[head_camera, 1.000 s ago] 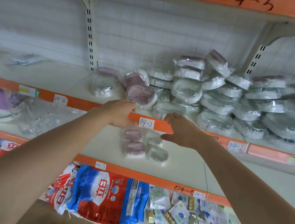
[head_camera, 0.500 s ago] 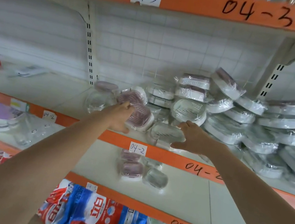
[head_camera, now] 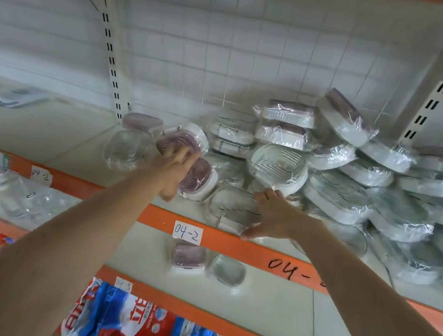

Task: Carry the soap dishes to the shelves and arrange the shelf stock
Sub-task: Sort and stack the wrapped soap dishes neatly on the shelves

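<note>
Head view: pink wrapped soap dish (head_camera: 198, 177) sits at the front of the 04-2 shelf (head_camera: 231, 242), your left hand (head_camera: 174, 168) open-fingered over it, right hand (head_camera: 274, 215) spread on a white dish (head_camera: 232, 207); nudge the leaning pile (head_camera: 361, 174) and it slides off.

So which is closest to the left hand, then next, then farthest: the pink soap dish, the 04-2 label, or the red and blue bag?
1. Pink soap dish, touching the left hand.
2. 04-2 label, below on the orange edge.
3. Red and blue bag, lowest shelf.

soap dishes (head_camera: 341, 171) heaped on shelf (head_camera: 43, 133) (right side), detergent bag (head_camera: 133, 327) below
</note>
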Motion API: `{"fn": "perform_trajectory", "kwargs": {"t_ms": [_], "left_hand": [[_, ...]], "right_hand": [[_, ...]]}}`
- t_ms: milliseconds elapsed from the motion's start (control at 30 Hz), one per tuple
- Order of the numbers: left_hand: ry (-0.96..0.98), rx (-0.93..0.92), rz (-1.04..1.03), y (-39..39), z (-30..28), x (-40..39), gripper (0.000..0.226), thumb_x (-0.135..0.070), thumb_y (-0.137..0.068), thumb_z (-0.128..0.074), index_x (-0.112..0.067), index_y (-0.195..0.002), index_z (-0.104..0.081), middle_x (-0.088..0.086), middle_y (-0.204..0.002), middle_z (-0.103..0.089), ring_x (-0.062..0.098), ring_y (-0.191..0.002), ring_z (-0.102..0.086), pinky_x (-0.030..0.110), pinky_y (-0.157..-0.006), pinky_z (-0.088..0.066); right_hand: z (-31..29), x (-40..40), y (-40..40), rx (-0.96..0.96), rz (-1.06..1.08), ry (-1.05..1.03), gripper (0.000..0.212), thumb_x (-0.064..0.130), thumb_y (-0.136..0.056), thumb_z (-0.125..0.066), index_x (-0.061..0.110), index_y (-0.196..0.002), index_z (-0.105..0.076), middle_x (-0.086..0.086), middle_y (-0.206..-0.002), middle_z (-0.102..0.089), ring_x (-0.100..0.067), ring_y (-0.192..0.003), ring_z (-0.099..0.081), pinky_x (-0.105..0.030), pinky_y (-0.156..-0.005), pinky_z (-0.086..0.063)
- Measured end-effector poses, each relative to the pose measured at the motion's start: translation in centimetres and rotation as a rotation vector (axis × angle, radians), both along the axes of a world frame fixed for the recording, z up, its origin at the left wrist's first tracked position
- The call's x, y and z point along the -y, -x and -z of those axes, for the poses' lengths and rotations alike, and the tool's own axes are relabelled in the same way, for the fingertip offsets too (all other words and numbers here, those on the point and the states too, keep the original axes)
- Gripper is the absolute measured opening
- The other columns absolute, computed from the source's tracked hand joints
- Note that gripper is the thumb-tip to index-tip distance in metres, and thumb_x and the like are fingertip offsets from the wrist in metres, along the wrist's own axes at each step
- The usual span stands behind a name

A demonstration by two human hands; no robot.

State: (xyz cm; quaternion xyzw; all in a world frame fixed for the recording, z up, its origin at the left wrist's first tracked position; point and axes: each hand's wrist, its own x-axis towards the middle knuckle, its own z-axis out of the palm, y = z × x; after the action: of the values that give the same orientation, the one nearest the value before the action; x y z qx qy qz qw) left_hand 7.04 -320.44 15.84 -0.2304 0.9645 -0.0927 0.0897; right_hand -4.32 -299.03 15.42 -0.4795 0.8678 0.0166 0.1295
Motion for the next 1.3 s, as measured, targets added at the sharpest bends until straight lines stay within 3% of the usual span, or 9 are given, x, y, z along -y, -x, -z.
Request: {"fn": "perform_trajectory", "kwargs": {"t_ms": [200, 500, 900, 1067, 1300], "left_hand": [[0.067, -0.074, 0.021, 0.6, 1.0, 1.1, 0.12, -0.033, -0.065, -0.086, -0.02, -0.152, -0.004, 0.01, -0.147, -0.015, 0.034, -0.13, -0.031, 0.045, -0.101, -0.041], [0.02, -0.116, 0.106, -0.4, 1.0, 1.4, 0.103, -0.037, -0.065, -0.084, -0.007, -0.141, -0.022, 0.011, -0.143, -0.031, 0.029, -0.133, -0.032, 0.04, -0.106, -0.037], [0.006, -0.191, 0.096, -5.4, -1.1, -0.3, 0.106, -0.046, -0.06, -0.083, -0.012, -0.141, -0.024, 0.006, -0.141, -0.034, 0.029, -0.129, -0.032, 0.046, -0.095, -0.044], [0.03, -0.173, 0.139, -8.3, -0.6, -1.4, 0.114, -0.059, -0.058, -0.079, -0.014, -0.145, -0.021, 0.003, -0.146, -0.03, 0.028, -0.13, -0.03, 0.047, -0.102, -0.039], [0.026, -0.133, 0.177, -12.9, 1.5, -2.7, 0.107, -0.057, -0.061, -0.077, -0.014, -0.143, -0.024, 0.001, -0.138, -0.037, 0.024, -0.122, -0.036, 0.038, -0.093, -0.044]], "right_hand": [[0.6, 0.7, 0.7, 0.014, 0.001, 0.016, 0.113, 0.055, -0.07, -0.074, 0.003, -0.149, -0.012, -0.013, -0.148, -0.016, -0.03, -0.138, -0.015, -0.042, -0.111, -0.029], [0.8, 0.6, 0.4, 0.095, 0.037, 0.092, 0.106, 0.047, -0.068, -0.08, 0.002, -0.144, -0.021, -0.013, -0.144, -0.03, -0.028, -0.129, -0.035, -0.036, -0.106, -0.037], [-1.5, -1.4, -4.0, -0.09, 0.092, 0.218, 0.102, 0.048, -0.069, -0.078, 0.005, -0.143, -0.022, -0.008, -0.137, -0.035, -0.026, -0.128, -0.035, -0.04, -0.104, -0.038], [-1.4, -2.7, -7.1, -0.077, 0.09, 0.204, 0.098, 0.046, -0.07, -0.078, 0.006, -0.141, -0.024, -0.008, -0.14, -0.032, -0.026, -0.133, -0.028, -0.036, -0.106, -0.032], [0.3, -4.4, -11.5, -0.031, 0.097, 0.199, 0.093, 0.044, -0.067, -0.08, 0.009, -0.137, -0.029, -0.006, -0.131, -0.037, -0.024, -0.124, -0.037, -0.037, -0.099, -0.039]]}}
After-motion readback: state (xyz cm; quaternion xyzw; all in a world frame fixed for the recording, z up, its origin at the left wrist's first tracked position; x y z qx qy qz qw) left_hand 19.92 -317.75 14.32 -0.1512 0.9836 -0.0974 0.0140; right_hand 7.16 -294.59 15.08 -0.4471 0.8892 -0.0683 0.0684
